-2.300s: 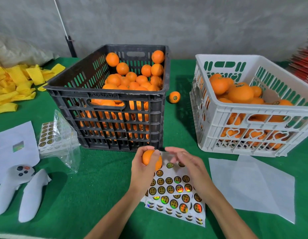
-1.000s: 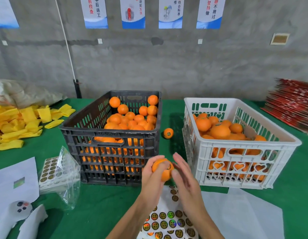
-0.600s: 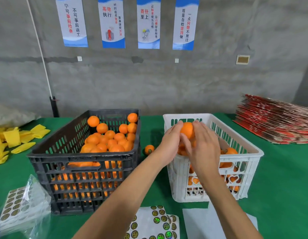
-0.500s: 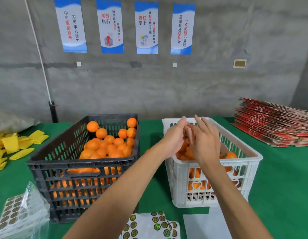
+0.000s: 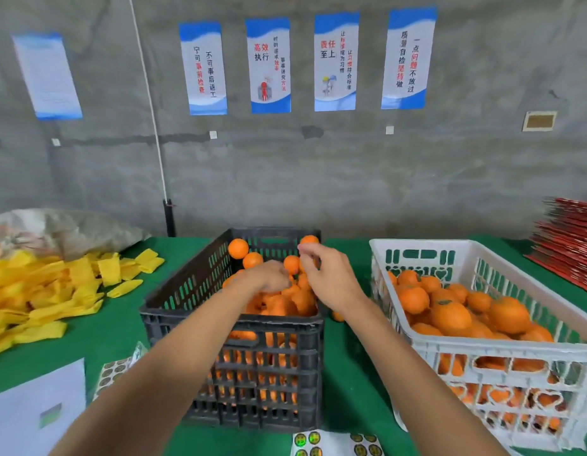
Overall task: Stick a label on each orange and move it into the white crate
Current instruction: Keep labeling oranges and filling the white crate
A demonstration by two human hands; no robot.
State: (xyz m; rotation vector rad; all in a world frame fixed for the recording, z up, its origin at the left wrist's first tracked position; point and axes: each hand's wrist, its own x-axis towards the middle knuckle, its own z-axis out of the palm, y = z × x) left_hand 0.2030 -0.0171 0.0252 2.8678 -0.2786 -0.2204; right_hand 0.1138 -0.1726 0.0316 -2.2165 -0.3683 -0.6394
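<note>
left hand [image 5: 269, 274] lowered onto oranges [image 5: 285, 299] in black crate [image 5: 232, 327], grip unclear | right hand [image 5: 328, 274] over it, loosely curled, empty | white crate [image 5: 483, 353] right of it, for labelled fruit

A black crate [image 5: 232, 327] with a slotted lattice wall holds bright orange fruit [image 5: 238, 248], and beside it a white crate [image 5: 502, 353], its wall pierced with heart-shaped cut-outs, holds more oranges [image 5: 450, 317] of the same colour, some with small dark green stem spots. Both stand on a deep green table cover [image 5: 344, 383], where yellow foam sleeves [image 5: 38, 291] lie heaped, round dark labels [image 5: 313, 439] with iridescent green-gold centres sit on white sheets, and red flat sheets [image 5: 571, 245] are stacked. The wall [image 5: 318, 176] is mottled grey, hung with white posters [image 5: 269, 64] edged in blue waves with black and red characters.
</note>
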